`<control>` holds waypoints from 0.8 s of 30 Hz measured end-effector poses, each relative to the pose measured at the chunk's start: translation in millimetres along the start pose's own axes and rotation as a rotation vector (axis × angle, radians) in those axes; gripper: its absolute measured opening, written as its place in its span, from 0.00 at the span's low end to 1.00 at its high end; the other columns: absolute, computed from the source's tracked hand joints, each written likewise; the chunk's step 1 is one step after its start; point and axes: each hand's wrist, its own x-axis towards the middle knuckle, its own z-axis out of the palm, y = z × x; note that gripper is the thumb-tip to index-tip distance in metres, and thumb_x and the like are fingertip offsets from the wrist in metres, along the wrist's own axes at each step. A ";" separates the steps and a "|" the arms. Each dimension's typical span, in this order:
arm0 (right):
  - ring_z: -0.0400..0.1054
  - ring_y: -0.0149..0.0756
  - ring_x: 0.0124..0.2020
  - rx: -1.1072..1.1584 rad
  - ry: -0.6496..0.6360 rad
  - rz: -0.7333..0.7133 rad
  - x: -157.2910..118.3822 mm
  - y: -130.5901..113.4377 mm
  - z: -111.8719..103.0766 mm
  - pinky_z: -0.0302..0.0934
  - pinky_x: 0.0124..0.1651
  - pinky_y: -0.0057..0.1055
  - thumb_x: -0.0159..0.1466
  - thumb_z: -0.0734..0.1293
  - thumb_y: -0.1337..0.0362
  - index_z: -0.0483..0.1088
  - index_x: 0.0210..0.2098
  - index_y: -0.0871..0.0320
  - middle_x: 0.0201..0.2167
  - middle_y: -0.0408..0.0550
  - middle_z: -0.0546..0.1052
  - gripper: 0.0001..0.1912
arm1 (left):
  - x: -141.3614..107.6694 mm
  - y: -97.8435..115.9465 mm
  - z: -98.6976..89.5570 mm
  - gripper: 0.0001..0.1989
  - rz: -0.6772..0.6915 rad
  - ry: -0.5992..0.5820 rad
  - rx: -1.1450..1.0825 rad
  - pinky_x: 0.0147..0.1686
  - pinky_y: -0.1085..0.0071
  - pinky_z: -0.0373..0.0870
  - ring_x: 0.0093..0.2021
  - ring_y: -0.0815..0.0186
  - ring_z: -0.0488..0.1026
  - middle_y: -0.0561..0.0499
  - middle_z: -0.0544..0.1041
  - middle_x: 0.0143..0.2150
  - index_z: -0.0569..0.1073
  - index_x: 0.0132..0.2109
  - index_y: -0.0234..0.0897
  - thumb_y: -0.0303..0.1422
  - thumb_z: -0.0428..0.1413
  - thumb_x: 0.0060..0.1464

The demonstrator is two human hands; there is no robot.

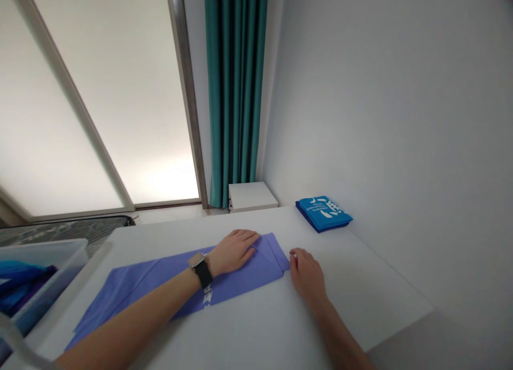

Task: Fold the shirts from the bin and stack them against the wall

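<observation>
A purple T-shirt (248,284), folded into a long flat strip, lies across the white table (256,332). White lettering shows near its middle, partly covered by my left forearm. My left hand (234,249) rests palm down on the shirt with its fingers stretched toward the right end. Just beyond that right end, where a narrow band of cloth is folded or seamed, my right hand (308,274) sits with its fingers curled in. Its fingertips are at the shirt's edge, and no cloth is plainly seen between them.
Folded blue shirts (324,214) with white print lie at the table's back right, by the wall. On the left stands a clear plastic bin (76,252) with blue and purple cloth inside. A white cabinet (252,195) and teal curtain (236,92) are behind the table.
</observation>
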 end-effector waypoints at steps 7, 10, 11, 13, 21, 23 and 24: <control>0.61 0.41 0.57 -0.013 -0.029 -0.353 9.3 -42.2 -4.3 0.49 0.60 0.39 0.69 0.52 0.69 0.65 0.58 0.60 0.56 0.55 0.71 0.21 | -41.7 8.9 10.4 0.25 -0.052 -0.067 0.031 0.66 0.57 0.52 0.66 0.60 0.58 0.45 0.61 0.68 0.57 0.67 0.39 0.42 0.41 0.67; 0.58 0.44 0.61 -0.045 -0.073 -0.365 9.8 -66.2 5.3 0.45 0.64 0.43 0.70 0.53 0.66 0.63 0.61 0.62 0.60 0.57 0.68 0.22 | -48.2 10.3 16.7 0.26 -0.088 -0.090 0.014 0.66 0.57 0.52 0.68 0.60 0.56 0.44 0.59 0.68 0.58 0.67 0.37 0.41 0.41 0.67; 0.57 0.45 0.63 -0.055 -0.087 -0.353 10.1 -73.0 9.2 0.44 0.64 0.44 0.70 0.53 0.65 0.62 0.62 0.63 0.61 0.57 0.66 0.23 | -49.3 10.4 18.2 0.26 -0.099 -0.097 0.006 0.66 0.57 0.52 0.68 0.60 0.55 0.44 0.58 0.69 0.58 0.67 0.37 0.41 0.40 0.67; 0.54 0.46 0.65 -0.065 -0.119 -0.331 11.3 -83.6 16.8 0.41 0.66 0.46 0.70 0.52 0.65 0.60 0.63 0.64 0.63 0.57 0.64 0.24 | -50.2 10.3 20.5 0.26 -0.113 -0.095 -0.012 0.66 0.57 0.51 0.68 0.61 0.55 0.44 0.58 0.69 0.57 0.67 0.36 0.41 0.40 0.67; 0.41 0.44 0.70 -0.050 -0.235 -0.244 14.7 -86.0 38.0 0.36 0.68 0.48 0.70 0.49 0.59 0.52 0.68 0.65 0.69 0.53 0.51 0.29 | -50.8 5.4 28.3 0.26 -0.106 -0.032 -0.030 0.66 0.57 0.52 0.68 0.61 0.56 0.45 0.59 0.68 0.57 0.67 0.38 0.42 0.39 0.68; 0.40 0.44 0.70 -0.056 -0.252 -0.247 15.1 -83.9 37.8 0.35 0.68 0.48 0.70 0.48 0.58 0.50 0.68 0.65 0.69 0.54 0.49 0.30 | -53.5 1.9 27.0 0.26 -0.100 -0.040 -0.033 0.67 0.57 0.51 0.68 0.62 0.55 0.45 0.58 0.69 0.56 0.68 0.39 0.43 0.38 0.68; 0.39 0.44 0.70 -0.061 -0.261 -0.251 15.8 -83.0 37.0 0.34 0.69 0.48 0.70 0.48 0.57 0.50 0.68 0.66 0.70 0.54 0.49 0.31 | -56.0 -0.5 25.1 0.26 -0.092 -0.050 -0.037 0.67 0.57 0.50 0.68 0.62 0.54 0.45 0.57 0.69 0.55 0.68 0.40 0.43 0.38 0.68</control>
